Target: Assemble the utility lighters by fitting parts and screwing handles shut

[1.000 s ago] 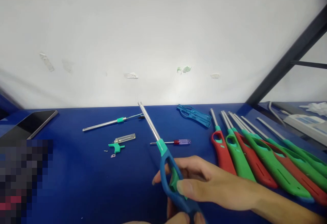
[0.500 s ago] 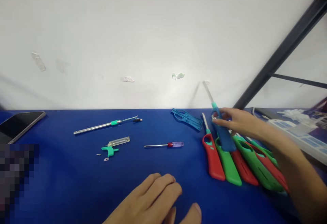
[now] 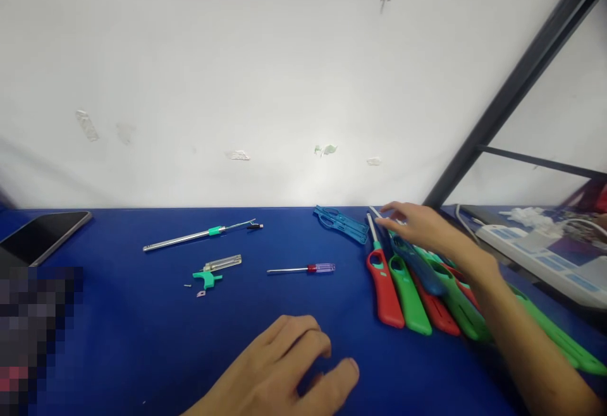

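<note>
My right hand (image 3: pixel 417 229) is over the lighter pile at the right, fingers stretched out and apart, by the metal tube of a blue gas lighter (image 3: pixel 420 267). That lighter lies slantwise across the other lighters, partly covered by the hand. Beside it are a red lighter (image 3: pixel 386 293) and a green lighter (image 3: pixel 410 296), with several more under my forearm. My left hand (image 3: pixel 279 372) hovers at the bottom middle, fingers loosely bent, thumb apart, holding nothing. Ahead of it lies a screwdriver (image 3: pixel 303 269) with a clear purple and red handle.
Farther left lie a metal lighter tube (image 3: pixel 180 240) with a wire, a clear fuel tank (image 3: pixel 224 263), a green trigger (image 3: pixel 207 279) and tiny parts. A blue casing half (image 3: pixel 341 223) rests near the wall. A phone (image 3: pixel 42 236) is at far left, a power strip (image 3: pixel 545 261) at right.
The blue lighter, held raised in my right hand before, now lies on the pile, and the fingers have opened. My left hand has shifted slightly, its thumb higher. The view has turned a little.
</note>
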`<state>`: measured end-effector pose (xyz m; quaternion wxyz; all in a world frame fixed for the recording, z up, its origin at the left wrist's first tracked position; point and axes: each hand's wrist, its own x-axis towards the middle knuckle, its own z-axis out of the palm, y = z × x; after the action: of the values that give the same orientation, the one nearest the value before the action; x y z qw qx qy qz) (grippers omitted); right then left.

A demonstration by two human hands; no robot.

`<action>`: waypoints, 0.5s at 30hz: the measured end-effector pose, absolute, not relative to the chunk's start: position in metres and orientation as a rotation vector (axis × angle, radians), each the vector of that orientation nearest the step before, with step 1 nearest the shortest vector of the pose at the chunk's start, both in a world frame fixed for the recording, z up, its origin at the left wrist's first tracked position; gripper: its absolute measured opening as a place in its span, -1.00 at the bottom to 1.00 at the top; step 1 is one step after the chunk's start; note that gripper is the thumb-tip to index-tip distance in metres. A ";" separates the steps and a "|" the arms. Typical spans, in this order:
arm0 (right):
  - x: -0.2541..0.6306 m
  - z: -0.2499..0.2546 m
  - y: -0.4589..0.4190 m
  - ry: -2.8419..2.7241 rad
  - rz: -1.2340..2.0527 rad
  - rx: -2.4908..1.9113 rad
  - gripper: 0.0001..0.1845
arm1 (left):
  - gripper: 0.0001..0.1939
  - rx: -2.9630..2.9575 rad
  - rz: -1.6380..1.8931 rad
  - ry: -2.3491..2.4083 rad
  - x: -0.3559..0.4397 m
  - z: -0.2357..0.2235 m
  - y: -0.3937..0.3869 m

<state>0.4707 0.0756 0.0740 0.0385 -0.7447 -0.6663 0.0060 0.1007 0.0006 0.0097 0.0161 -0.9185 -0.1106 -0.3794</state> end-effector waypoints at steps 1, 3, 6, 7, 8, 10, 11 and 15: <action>0.462 0.069 0.080 -2.110 -0.009 -2.202 -0.59 | -0.59 -2.843 -1.260 -0.330 0.102 0.006 0.003; 0.446 0.057 0.088 -2.238 -0.018 -2.087 -0.56 | -0.54 -2.852 -1.334 -0.357 0.103 0.001 0.007; 0.430 0.041 0.103 -2.368 -0.016 -2.022 -0.56 | -0.58 -2.979 -1.260 -0.483 0.099 0.005 0.011; 0.427 0.038 0.109 -2.398 -0.017 -2.015 -0.57 | -0.59 -3.016 -1.230 -0.526 0.097 0.007 0.012; 0.426 0.036 0.113 -2.423 -0.021 -2.009 -0.58 | -0.60 -3.043 -1.207 -0.561 0.094 0.009 0.013; 0.426 0.035 0.121 -2.458 -0.032 -1.998 -0.60 | -0.61 -3.073 -1.189 -0.572 0.089 0.009 0.014; 0.427 0.035 0.124 -2.470 -0.039 -1.990 -0.61 | -0.61 -3.083 -1.185 -0.562 0.087 0.008 0.015; 0.423 0.035 0.126 -2.481 -0.060 -1.938 -0.61 | -0.63 -3.091 -1.206 -0.462 0.081 -0.001 0.015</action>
<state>0.4227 0.1263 0.0345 -0.0033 -0.6154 -0.7880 -0.0190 0.0811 0.0154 -0.0005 -0.1040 -0.9177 -0.1370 -0.3582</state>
